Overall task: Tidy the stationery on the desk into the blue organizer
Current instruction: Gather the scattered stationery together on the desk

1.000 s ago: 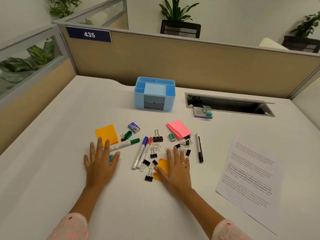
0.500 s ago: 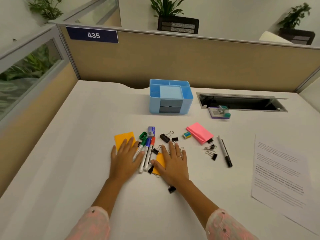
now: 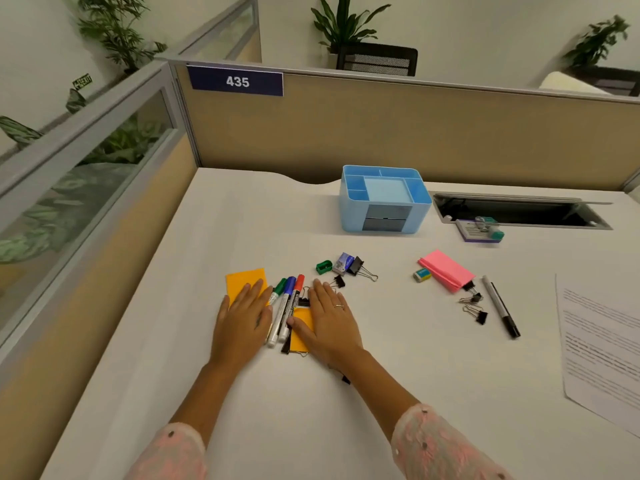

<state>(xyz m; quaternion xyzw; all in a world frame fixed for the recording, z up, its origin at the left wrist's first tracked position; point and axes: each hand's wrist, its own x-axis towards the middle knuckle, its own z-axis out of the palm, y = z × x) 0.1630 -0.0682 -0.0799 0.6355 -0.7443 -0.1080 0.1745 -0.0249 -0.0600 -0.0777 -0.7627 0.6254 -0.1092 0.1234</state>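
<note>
I've got both hands flat on the white surface (image 3: 381, 341) right now, palms down, fingers straight and close together, neither one gripping anything. My left hand (image 3: 242, 323) lies across the near edge of an orange sticky-note pad (image 3: 244, 280), fingertips resting on the paper. My right hand (image 3: 329, 322) covers part of a second orange sticky pad (image 3: 300, 329), thumb lying along its left side, with a ring on one finger. Between the two hands, three markers lie side by side, touching: green-capped (image 3: 277, 289), blue-capped (image 3: 284, 303) and red-capped (image 3: 294, 301), caps pointing away from me. Black binder clips peek out around my right hand; one (image 3: 339, 281) sits just past my fingertips. Beyond that, a green sharpener (image 3: 324, 267), a small staple box (image 3: 343, 263) and a larger binder clip (image 3: 360, 267) cluster together. The blue organizer (image 3: 384, 202) stands upright near the back partition, well apart from my hands, its top compartments showing nothing inside. Off to the right, a pink sticky pad (image 3: 445, 270) has a small eraser (image 3: 422, 274) just beside it, more clips (image 3: 476, 306) at its near corner, and a black pen (image 3: 502, 306) lies near a printed sheet (image 3: 602, 341).
</note>
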